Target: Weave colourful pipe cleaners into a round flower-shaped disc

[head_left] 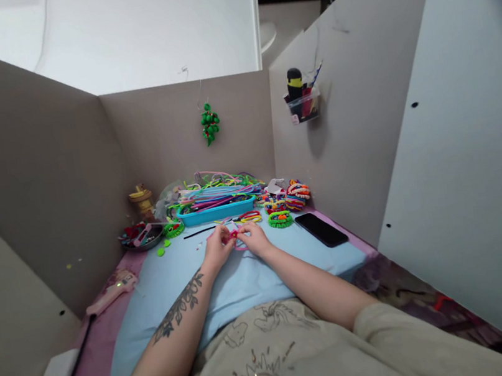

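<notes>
Centrally, the bare left hand (217, 247) and right hand (255, 237) meet over the pale blue cloth-covered surface (166, 317), the fingers of both closed on a small, bright pink, bendy craft piece (241, 248) between them; the grip's finer detail is too small to make out, though a thin pink loop seems to hang below the fingertips. Just beyond the hands lie a thin, straight black stick (198, 231) and a pair of red-and-yellow-handled scissors (249, 216). Behind these, a long turquoise plastic tray (217, 214) holds a heap of multicoloured fuzzy stems (218, 193). To the right of the hands sits a round, bright green fuzzy ornament (280, 220), with a black rectangular phone (322, 229) lying near it. Left of them are small lime green pieces (161, 251), and farther left a pale pink glue gun (114, 292) with a black cord.
</notes>
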`<state>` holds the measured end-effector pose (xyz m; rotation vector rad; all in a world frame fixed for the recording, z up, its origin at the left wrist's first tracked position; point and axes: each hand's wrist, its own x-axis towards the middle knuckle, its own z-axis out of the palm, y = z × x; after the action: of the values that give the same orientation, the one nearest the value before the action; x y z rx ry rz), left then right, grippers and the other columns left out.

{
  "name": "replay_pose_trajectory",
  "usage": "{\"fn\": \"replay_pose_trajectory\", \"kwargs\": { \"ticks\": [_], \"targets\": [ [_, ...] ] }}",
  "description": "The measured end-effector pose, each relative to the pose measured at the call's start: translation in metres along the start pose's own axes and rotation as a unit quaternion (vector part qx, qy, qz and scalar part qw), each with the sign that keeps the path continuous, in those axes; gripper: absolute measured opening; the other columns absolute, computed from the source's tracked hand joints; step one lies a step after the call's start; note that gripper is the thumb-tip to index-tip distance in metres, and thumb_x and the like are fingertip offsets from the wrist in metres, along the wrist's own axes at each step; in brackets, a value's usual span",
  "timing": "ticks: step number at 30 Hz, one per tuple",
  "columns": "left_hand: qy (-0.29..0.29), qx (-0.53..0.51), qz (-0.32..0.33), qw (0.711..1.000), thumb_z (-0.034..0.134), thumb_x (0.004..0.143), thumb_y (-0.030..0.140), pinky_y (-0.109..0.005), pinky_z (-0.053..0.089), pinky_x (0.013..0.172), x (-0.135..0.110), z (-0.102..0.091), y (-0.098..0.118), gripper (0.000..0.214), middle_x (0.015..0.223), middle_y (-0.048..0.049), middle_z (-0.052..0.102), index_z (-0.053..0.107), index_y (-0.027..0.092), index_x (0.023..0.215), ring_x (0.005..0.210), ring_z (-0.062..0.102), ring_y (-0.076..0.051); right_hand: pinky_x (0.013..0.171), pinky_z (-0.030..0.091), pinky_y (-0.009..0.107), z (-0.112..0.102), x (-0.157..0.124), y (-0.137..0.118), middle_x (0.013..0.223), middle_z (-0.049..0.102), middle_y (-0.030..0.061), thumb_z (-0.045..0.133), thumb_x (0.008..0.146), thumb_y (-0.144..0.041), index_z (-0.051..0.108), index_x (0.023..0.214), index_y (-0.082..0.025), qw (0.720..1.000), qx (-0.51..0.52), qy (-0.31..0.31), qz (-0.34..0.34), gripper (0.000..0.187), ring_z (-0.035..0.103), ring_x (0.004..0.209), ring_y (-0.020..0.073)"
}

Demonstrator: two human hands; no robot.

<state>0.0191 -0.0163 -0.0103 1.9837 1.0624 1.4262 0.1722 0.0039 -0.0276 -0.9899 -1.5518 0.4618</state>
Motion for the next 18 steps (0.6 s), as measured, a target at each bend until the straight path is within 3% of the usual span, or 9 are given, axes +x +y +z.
{"fn": "replay_pose_trajectory", "kwargs": {
  "ticks": [9, 14, 18],
  "targets": [
    [0.001, -0.016, -0.029, 0.999, 0.069, 0.064, 0.024, -0.023, 0.036, 0.055, 0.0025, -0.0001, -0.0033, 0.026, 0.055, 0.0072, 0.054, 0.049, 0.021, 0.081, 0.052, 0.05, -0.012, 0.076, 0.045, 0.033, 0.0004, 0.0029, 0.0068, 0.068, 0.061, 0.0012, 0.062, 0.067, -0.026, 0.064, 0.056, -0.019, 1.0, 0.009, -0.013, 0.01, 0.013, 0.056, 0.076, 0.0182],
    [0.048, -0.059, -0.07, 0.995, 0.067, 0.067, 0.03, -0.022, 0.034, 0.051, 0.0073, -0.0012, -0.0027, 0.03, 0.054, 0.0076, 0.053, 0.045, 0.021, 0.084, 0.049, 0.051, -0.011, 0.066, 0.046, 0.029, -0.0045, 0.0076, 0.0102, 0.073, 0.063, 0.0036, 0.047, 0.08, -0.03, 0.067, 0.079, -0.018, 0.999, 0.025, 0.013, 0.015, 0.024, 0.056, 0.07, 0.0167],
    [0.072, -0.099, -0.098, 0.988, 0.067, 0.066, 0.032, -0.022, 0.037, 0.053, 0.0086, -0.0026, -0.0013, 0.034, 0.058, 0.0062, 0.057, 0.042, 0.021, 0.087, 0.052, 0.055, -0.012, 0.068, 0.047, 0.028, -0.0038, 0.0028, 0.002, 0.088, 0.061, 0.0047, 0.055, 0.072, -0.023, 0.065, 0.088, -0.019, 0.999, 0.026, -0.003, -0.022, 0.019, 0.055, 0.073, 0.0159]
  ]
}}
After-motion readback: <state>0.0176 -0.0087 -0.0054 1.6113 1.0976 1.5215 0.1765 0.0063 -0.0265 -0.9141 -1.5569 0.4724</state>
